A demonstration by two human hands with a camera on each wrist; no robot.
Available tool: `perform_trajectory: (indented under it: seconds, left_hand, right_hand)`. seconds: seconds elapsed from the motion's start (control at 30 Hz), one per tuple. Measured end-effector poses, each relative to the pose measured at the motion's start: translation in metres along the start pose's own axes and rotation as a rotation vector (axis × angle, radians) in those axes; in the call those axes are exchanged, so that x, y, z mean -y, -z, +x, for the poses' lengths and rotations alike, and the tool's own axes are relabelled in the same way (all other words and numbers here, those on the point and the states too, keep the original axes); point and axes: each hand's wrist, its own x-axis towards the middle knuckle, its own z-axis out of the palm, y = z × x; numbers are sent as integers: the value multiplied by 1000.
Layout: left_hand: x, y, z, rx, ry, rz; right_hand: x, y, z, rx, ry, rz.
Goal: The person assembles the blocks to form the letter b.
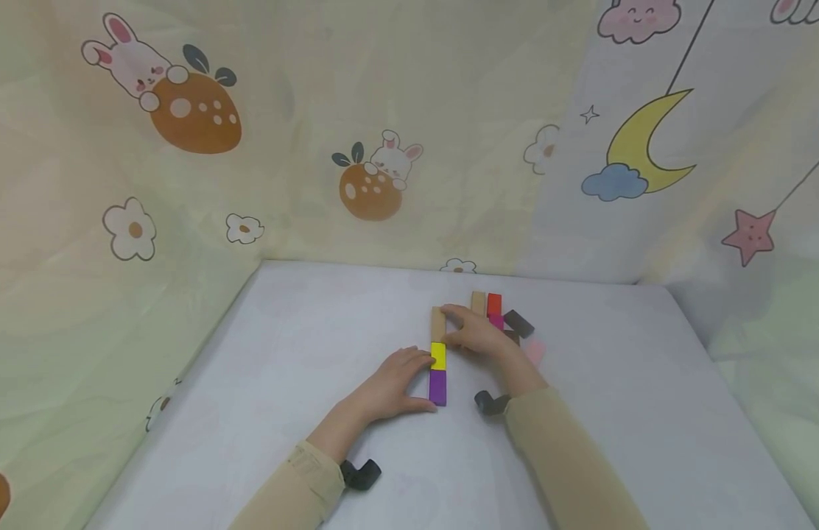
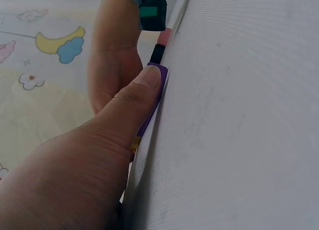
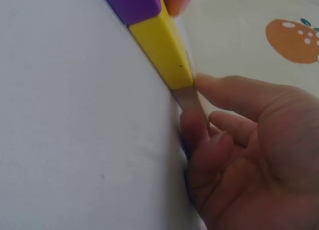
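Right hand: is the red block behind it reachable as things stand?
Probably yes. The right hand holds the tan block, and the red block lies just beyond its knuckles on the table with nothing over it.

The left hand (image 2: 75, 175) presses its thumb against the purple block (image 2: 152, 108) on the white table (image 2: 239, 120).
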Motion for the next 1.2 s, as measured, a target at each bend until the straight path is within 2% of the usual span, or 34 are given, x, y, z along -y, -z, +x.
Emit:
perform_trajectory:
  seconds: [0.3,0.5,0.67,0.8,1.0,1.1,1.2]
  left_hand:
    - [1,-1,1,-10,-7,-4]
    - [2,-3,1,-23,-26,-2]
    - [2,-3,0,-27,-24,-1]
    - [2,-2,0,-21,-15,-1]
    - [0,-1,1,5,11,-2]
    - [-1,-1,1,4,8,-2]
    - [-1,0,1,-1,2,-2]
  right_hand:
    - [2,-3,1,-83,21,-41]
    - [2,-6,0,-90,-10,-44]
    - [2,-10,-4,-121,-21,-2]
    - [-3,-15,-9,-201,-37,78]
    - [-21,-17,-20,-375,-46,182]
    - [-29,-14,-24,-422,-24,179]
    - [-33,-12,-28,-428,-26,138]
